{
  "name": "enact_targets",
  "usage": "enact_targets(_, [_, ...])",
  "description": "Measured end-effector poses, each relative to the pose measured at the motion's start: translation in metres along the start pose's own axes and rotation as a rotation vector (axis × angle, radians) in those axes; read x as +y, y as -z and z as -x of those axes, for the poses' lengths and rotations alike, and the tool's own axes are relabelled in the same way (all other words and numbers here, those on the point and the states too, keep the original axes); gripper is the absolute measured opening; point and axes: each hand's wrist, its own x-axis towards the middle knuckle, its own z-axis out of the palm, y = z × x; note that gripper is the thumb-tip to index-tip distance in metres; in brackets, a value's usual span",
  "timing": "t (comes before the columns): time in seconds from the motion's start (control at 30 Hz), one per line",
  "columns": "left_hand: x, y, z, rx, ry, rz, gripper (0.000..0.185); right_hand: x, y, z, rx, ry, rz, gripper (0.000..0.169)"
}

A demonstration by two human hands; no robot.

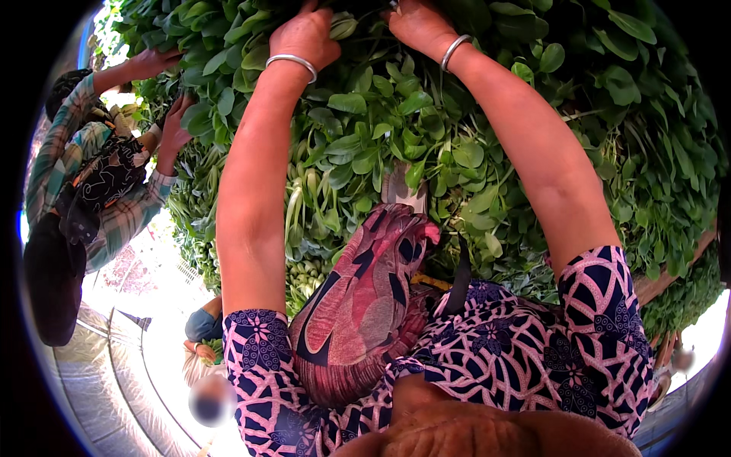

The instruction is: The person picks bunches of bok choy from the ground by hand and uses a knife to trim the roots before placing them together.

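Both my arms reach to the top edge of the head view, into a large heap of leafy greens [365, 148] with rounded leaves and pale stems. My left hand [304, 39] is curled among the leaves, its fingertips partly hidden. A bundle of pale stems [342, 26] lies just to its right. My right hand [421, 25] is bent down into the foliage, and a small pale, shiny thing [394, 4] shows at its fingers, too cut off to identify. Whether either hand grips anything is unclear.
At left, a person in a plaid shirt [43, 165] has both hands [174, 134] at the same heap. Another person [203, 343] holding greens is lower left. A patterned red cloth [357, 285] hangs before my chest. A wooden edge [674, 268] runs under the greens at right.
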Motion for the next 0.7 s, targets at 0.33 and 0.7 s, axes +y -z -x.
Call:
enact_targets(0.33, [-0.028, -0.02, -0.002, 0.046, 0.006, 0.241, 0.049, 0.011, -0.059, -0.016, -0.054, 0.018, -0.468, 0.021])
enact_targets(0.7, [-0.023, -0.022, 0.011, 0.107, -0.011, 0.2, 0.05, -0.002, -0.075, -0.045, -0.337, 0.04, -0.35, 0.023])
